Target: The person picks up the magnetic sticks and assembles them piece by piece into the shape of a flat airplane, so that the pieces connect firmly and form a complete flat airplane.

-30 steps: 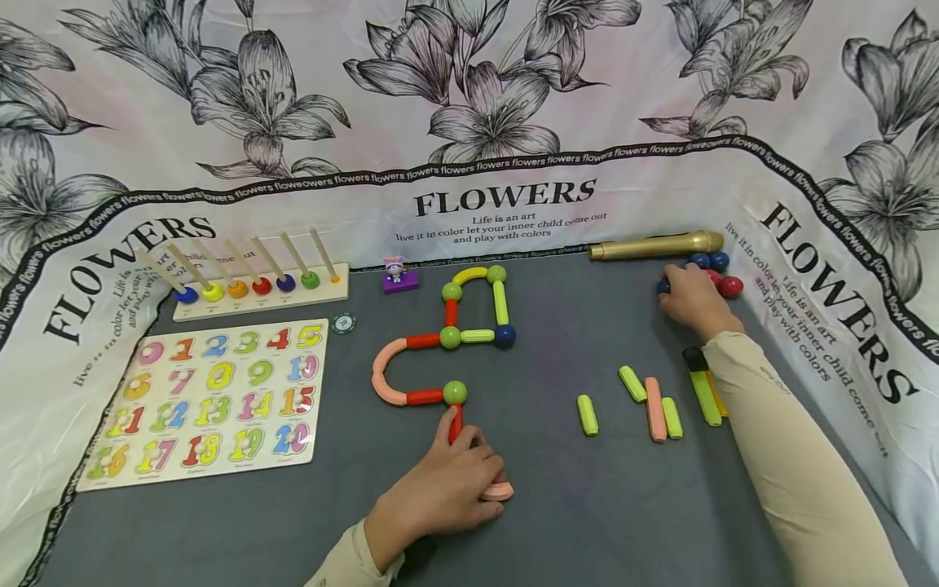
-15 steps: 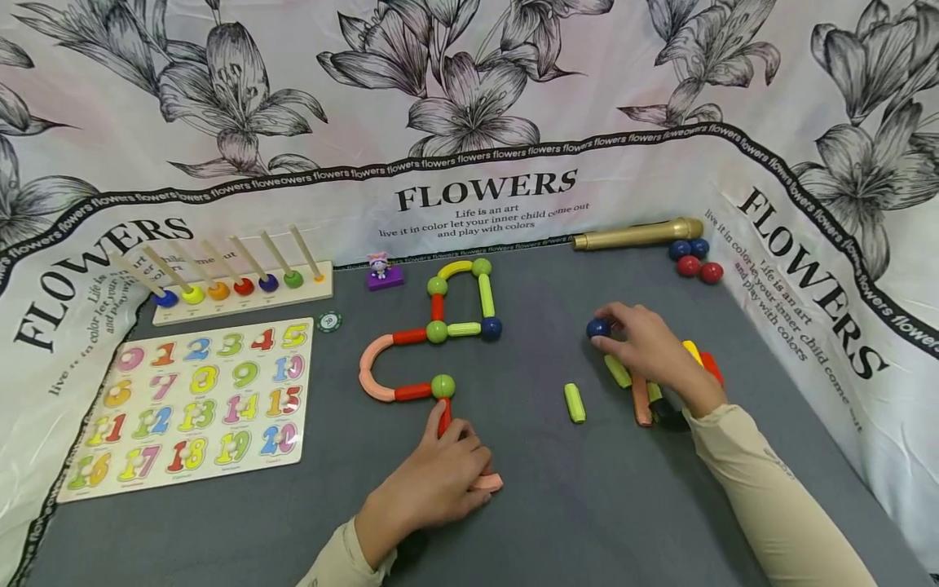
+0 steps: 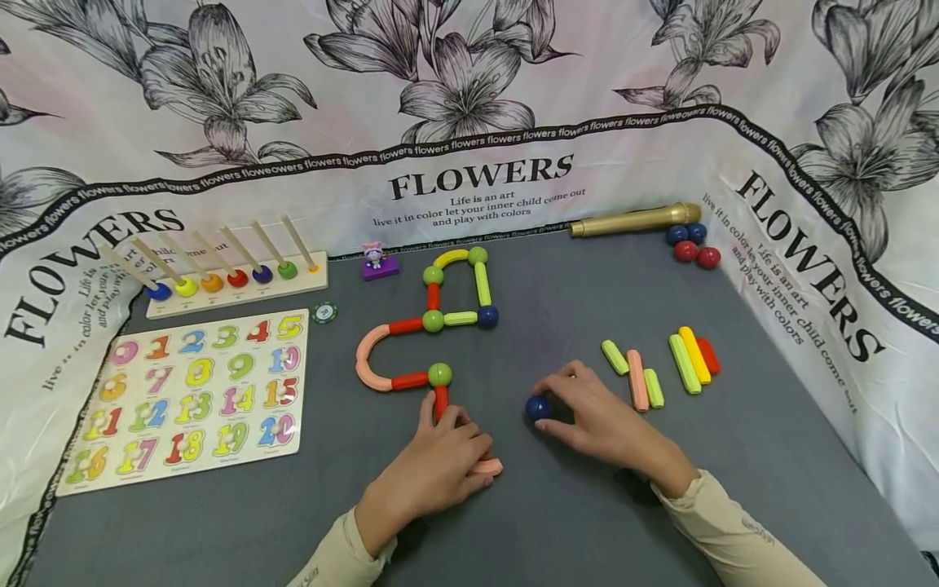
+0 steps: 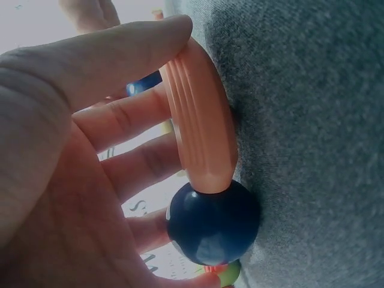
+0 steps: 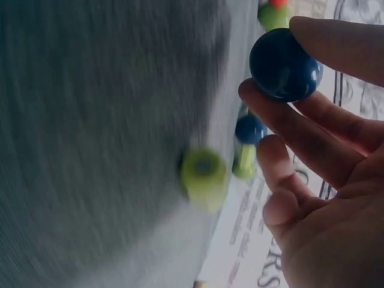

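Note:
In the head view my left hand (image 3: 440, 461) is at the front of the ball-and-stick figure, over its lower red stick (image 3: 441, 401). Its thumb and fingers grip a peach curved stick (image 4: 201, 120), whose end meets a dark blue ball (image 4: 213, 222) in the left wrist view. To the right, my right hand (image 3: 597, 416) pinches another dark blue ball (image 3: 538, 407) between thumb and fingertips. The figure continues upward through a green ball (image 3: 440, 374), a peach curve (image 3: 367, 356) and a closed loop of sticks and balls. A short green stick (image 5: 204, 180) lies near the right hand.
Loose sticks (image 3: 638, 381) lie right of the right hand, with a second group (image 3: 690, 356) beyond. Blue and red balls (image 3: 685, 250) sit by a gold microphone (image 3: 635, 220). A number board (image 3: 192, 399), peg stand (image 3: 242, 285), poker chip (image 3: 325, 312) and figurine (image 3: 376, 261) stand left.
My right hand has brought a blue ball from the pile at the back right down toward the left hand. The left hand keeps its grip on the peach stick, and the camera view has shifted slightly.

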Available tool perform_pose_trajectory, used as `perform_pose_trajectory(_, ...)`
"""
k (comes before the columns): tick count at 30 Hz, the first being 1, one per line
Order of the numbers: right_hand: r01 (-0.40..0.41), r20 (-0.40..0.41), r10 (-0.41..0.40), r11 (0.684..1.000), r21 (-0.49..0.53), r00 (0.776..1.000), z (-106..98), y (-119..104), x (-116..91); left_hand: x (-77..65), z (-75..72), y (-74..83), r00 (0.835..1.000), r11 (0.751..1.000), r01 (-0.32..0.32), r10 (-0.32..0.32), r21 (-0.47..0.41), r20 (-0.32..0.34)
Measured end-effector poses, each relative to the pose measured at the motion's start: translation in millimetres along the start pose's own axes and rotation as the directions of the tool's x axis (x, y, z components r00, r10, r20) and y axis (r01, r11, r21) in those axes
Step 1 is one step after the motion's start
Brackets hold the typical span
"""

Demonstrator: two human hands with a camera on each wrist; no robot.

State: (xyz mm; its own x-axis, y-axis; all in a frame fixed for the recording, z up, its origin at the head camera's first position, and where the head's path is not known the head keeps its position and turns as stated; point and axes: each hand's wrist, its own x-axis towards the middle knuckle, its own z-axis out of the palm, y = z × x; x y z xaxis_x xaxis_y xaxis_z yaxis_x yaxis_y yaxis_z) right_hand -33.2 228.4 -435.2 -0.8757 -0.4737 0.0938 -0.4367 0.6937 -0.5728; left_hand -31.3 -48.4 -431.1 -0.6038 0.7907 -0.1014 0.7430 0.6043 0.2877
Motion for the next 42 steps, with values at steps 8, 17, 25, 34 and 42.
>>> perform_pose_trajectory(8, 0.073, 0.101, -0.084, 0.991, 0.108, 0.991, 21, -13, -4, 0.1, -1.2, -1.3, 0.999, 0.999, 0.002, -0.003, -0.036, -0.047)
perform_pose_trajectory(17, 0.094, 0.218, -0.156, 0.959, 0.269, 0.963, 27, -17, -4, -0.3, -0.9, -2.7, 0.997, 0.999, -0.030, 0.029, -0.017, -0.065)
perform_pose_trajectory(25, 0.086, 0.219, -0.149, 0.958, 0.273, 0.964, 28, -16, -5, -0.1, 1.8, -3.5, 0.997, 0.999, -0.034, 0.034, 0.000, -0.066)
perform_pose_trajectory(34, 0.073, 0.005, -0.074, 0.987, 0.141, 0.997, 4, -2, -15, -1.4, 1.0, -0.2, 0.998, 1.000, -0.017, 0.015, -0.026, -0.060)
perform_pose_trajectory(42, -0.146, -0.274, 0.094, 0.973, -0.177, 0.957, -38, 39, -28, -2.0, 1.9, 0.3, 0.998, 0.999, -0.009, 0.006, -0.047, -0.055)
